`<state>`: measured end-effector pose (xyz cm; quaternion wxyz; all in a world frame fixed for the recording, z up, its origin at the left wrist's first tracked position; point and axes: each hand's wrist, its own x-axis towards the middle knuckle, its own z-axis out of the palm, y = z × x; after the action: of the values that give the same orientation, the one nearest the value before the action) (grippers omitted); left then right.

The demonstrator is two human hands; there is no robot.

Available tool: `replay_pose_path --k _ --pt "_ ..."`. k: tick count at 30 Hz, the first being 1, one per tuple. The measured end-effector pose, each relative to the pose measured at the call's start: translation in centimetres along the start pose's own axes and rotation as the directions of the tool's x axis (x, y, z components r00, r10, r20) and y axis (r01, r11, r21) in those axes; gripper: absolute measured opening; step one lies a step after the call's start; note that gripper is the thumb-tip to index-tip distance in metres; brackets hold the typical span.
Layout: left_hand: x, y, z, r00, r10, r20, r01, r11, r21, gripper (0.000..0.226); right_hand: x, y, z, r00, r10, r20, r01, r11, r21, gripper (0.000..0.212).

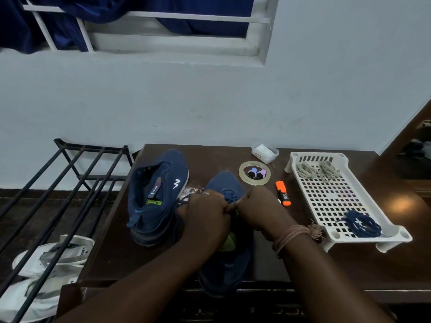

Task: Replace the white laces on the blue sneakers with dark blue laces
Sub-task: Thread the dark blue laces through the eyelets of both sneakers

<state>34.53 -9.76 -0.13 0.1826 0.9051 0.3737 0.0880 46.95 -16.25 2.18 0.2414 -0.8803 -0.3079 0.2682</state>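
Both hands meet over the near sneaker (229,252), toe pointing away on the tabletop (349,264): left hand (205,215) and right hand (258,210) each pinch the dark blue lace (229,198) just beyond their knuckles.

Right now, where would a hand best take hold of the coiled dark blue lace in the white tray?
Pinch the dark blue lace across the bunched middle of its coil, from above. It lies flat in the white tray near its front corner, with open space overhead.
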Motion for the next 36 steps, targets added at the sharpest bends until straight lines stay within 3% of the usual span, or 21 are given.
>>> replay_pose_path --k 6,9,12,16,18,20,21,22,26,30,33,36 --pt "-0.1 -0.6 0.0 0.971 0.129 -0.200 -0.102 0.985 0.139 0.034 -0.4 -0.3 0.1 1.000 -0.022 -0.015 0.022 0.999 0.033 0.013" --pt "-0.2 -0.4 0.4 0.956 0.134 -0.261 -0.076 0.973 0.219 0.024 -0.4 -0.2 0.0 1.000 -0.024 -0.006 0.024 0.999 0.042 0.017" --pt "-0.4 0.1 0.6 0.973 -0.020 -0.232 0.061 0.984 0.169 0.027 -0.3 0.0 -0.1 0.999 -0.043 -0.027 0.045 0.997 0.060 0.019" --pt "0.2 0.4 1.2 0.967 -0.242 -0.074 0.233 0.966 -0.113 0.029 -0.5 0.2 -0.6 0.998 -0.067 0.008 0.065 0.987 0.149 0.015" --pt "0.5 0.9 0.4 0.930 -0.354 0.097 0.363 0.847 -0.390 0.029 -0.6 0.2 -0.9 0.996 -0.079 0.048 0.068 0.977 0.204 0.013" --pt "0.5 1.1 -0.7 0.877 -0.379 0.294 0.467 0.529 -0.709 0.034 -0.7 0.2 -1.1 0.995 -0.075 0.058 0.060 0.970 0.238 0.013" --pt "0.1 1.2 -1.0 0.868 -0.371 0.330 0.474 0.418 -0.775 0.041 -0.7 0.2 -1.2 0.996 -0.072 0.048 0.059 0.969 0.242 0.013" --pt "-0.1 1.1 -1.0 0.875 -0.359 0.327 0.461 0.406 -0.789 0.042 -0.7 0.2 -1.1 0.997 -0.073 0.037 0.062 0.969 0.240 0.012" --pt "0.1 1.0 0.4 0.865 -0.453 0.216 0.484 0.637 -0.600 0.034 -0.6 0.3 -0.7 0.997 -0.077 0.024 0.071 0.977 0.199 0.011" --pt "1.2 0.2 3.0 0.811 -0.544 0.215 0.566 0.640 -0.520 0.074 -0.1 0.7 -0.4 0.998 -0.055 -0.029 0.059 0.985 0.160 0.012" --pt "1.6 0.1 3.4 0.832 -0.512 0.214 0.552 0.721 -0.418 0.079 0.1 0.6 -0.2 0.990 -0.088 -0.111 0.084 0.996 -0.040 0.017" --pt "1.2 -0.2 2.7 0.842 -0.466 0.272 0.536 0.779 -0.326 0.065 0.2 0.3 0.1 0.978 -0.185 -0.100 0.151 0.948 -0.280 0.019"
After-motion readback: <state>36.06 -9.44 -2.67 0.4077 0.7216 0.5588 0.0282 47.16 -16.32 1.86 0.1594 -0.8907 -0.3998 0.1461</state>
